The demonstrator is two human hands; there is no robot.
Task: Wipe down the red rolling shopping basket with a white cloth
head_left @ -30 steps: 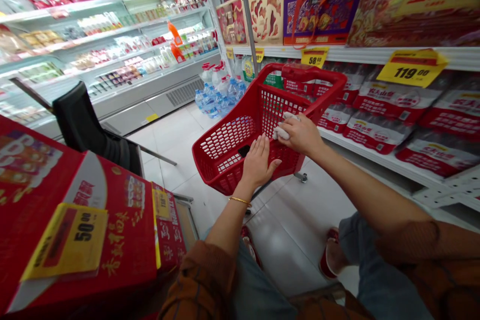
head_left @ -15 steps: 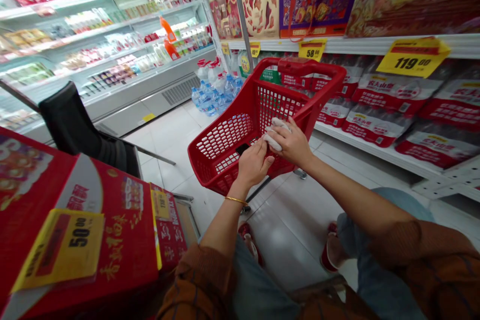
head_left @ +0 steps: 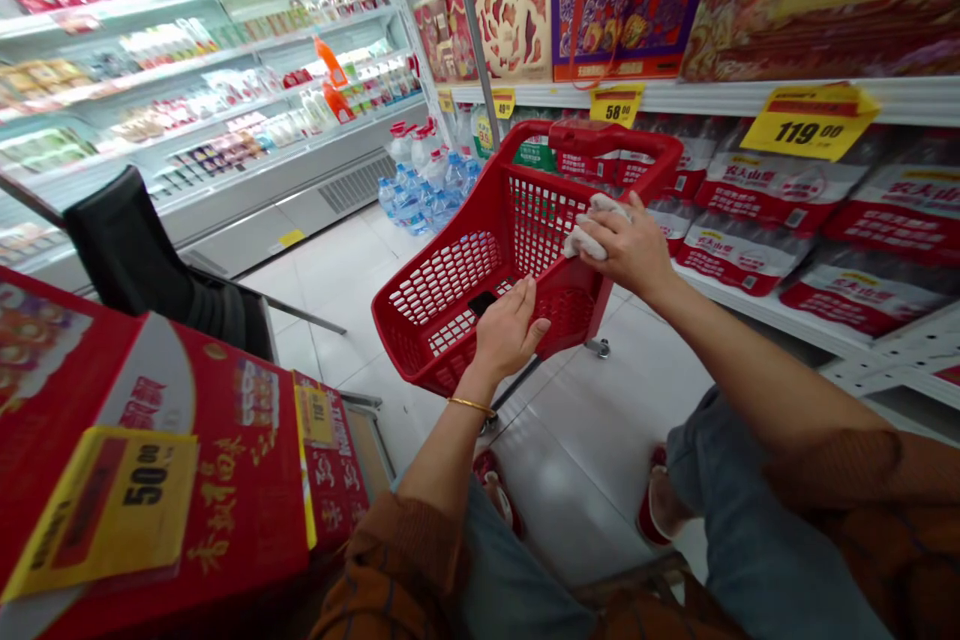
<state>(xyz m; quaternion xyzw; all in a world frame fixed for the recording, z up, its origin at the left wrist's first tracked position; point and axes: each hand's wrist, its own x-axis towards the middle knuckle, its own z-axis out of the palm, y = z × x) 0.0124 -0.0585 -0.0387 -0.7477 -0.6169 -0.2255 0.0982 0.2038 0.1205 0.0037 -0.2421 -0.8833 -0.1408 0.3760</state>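
Bare hands meet the red shopping cart (head_left: 571, 315) along its near edge: the right hand (head_left: 636, 248) has its fingers curled over a bunched pale cloth (head_left: 587, 238), while the left hand (head_left: 504, 332) lies nearly flat, fingers straight and together, thumb apart, with nothing seen in its grasp. The cart stands upright ahead of the person, and the cloth is against its rim, toward the handle (head_left: 609, 136). For cloth work on this edge, the fingertips would do best spread over the folds, with even, moderate pressure, so that fabric rather than skin bears on the plastic and wraps over the lip. The left palm seems well placed to steady the rim; because a caster (head_left: 600, 348) shows below, a hard push could well roll or swing the cart. Loose corners of cloth are best tucked in near the open lattice, where they might snag. Inside the basket lies a small dark object (head_left: 481, 302), too indistinct to name, which strokes should pass clear of. Farther out, packs of bottled drinks (head_left: 739, 245) line the lower shelf beyond the right arm, and red cartons (head_left: 247, 460) stand at the left, so elbows are best kept in.
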